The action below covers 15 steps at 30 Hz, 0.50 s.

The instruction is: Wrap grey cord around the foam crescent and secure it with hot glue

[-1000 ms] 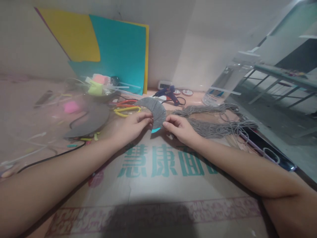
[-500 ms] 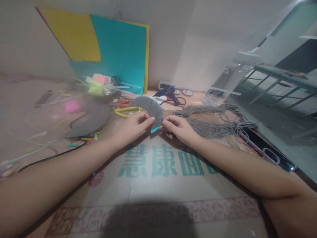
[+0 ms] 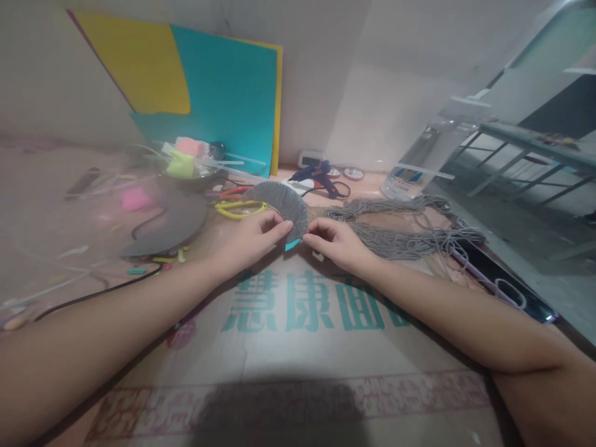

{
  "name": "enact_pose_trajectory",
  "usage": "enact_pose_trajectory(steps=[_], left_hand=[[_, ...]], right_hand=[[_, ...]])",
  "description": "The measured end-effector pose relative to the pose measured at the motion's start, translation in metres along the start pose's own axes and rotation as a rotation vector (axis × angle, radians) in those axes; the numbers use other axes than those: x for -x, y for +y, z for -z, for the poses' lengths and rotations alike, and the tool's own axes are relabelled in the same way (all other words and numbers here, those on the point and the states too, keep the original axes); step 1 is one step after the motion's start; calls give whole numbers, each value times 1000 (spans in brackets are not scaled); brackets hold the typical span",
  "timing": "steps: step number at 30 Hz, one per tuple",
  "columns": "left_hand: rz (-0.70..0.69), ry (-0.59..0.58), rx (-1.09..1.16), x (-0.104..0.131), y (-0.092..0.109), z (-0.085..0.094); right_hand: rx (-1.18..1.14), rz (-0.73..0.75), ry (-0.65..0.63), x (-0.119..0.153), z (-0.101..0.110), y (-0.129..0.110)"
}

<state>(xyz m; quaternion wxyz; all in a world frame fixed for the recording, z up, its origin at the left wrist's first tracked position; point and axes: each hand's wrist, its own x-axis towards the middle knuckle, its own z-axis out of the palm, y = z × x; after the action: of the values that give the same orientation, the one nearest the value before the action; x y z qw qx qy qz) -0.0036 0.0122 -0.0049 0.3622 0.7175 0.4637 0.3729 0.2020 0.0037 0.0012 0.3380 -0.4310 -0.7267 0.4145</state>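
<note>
Pinched between the thumb and fingers of my left hand is a curved, crescent-shaped piece wound with grey yarn. A bare teal tip shows at its lower end. My right hand is closed in a pinch right beside that tip. Whatever lies between its fingertips is too small to make out, perhaps the yarn's strand. To the right of my right hand lies a loose skein of grey yarn. Yellow-handled scissors rest just behind my left hand.
Behind the work stand a dark blue glue gun, a small white digital timer and a clear plastic bottle. Teal and yellow sheets lean on the wall. A grey curved sheet lies left; a phone lies right.
My right hand has shifted slightly left and down, closer to the teal tip. The left hand keeps its grip on the wound piece, nearly still.
</note>
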Motion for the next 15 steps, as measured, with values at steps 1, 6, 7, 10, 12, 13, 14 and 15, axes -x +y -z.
enact_pose_trajectory(steps=[1, 6, 7, 10, 12, 13, 14, 15], left_hand=[[-1, -4, 2, 0, -1, 0], [5, -20, 10, -1, -3, 0], [7, -18, 7, -2, -4, 0], [5, -7, 9, -2, -3, 1], [12, 0, 18, -1, -2, 2], [19, 3, 23, -1, -1, 2], [25, 4, 28, -1, -1, 2], [28, 6, 32, -1, -1, 2]], right_hand=[[4, -2, 3, 0, 0, 0], [8, 17, 20, 1, -1, 0], [4, 21, 17, 1, -1, 1], [-16, 34, 8, 1, 0, 3], [-17, 55, 8, 0, 1, 4], [-12, 67, 9, 1, 1, 4], [-7, 76, 10, 1, 2, 3], [-3, 79, 11, 1, 2, 2]])
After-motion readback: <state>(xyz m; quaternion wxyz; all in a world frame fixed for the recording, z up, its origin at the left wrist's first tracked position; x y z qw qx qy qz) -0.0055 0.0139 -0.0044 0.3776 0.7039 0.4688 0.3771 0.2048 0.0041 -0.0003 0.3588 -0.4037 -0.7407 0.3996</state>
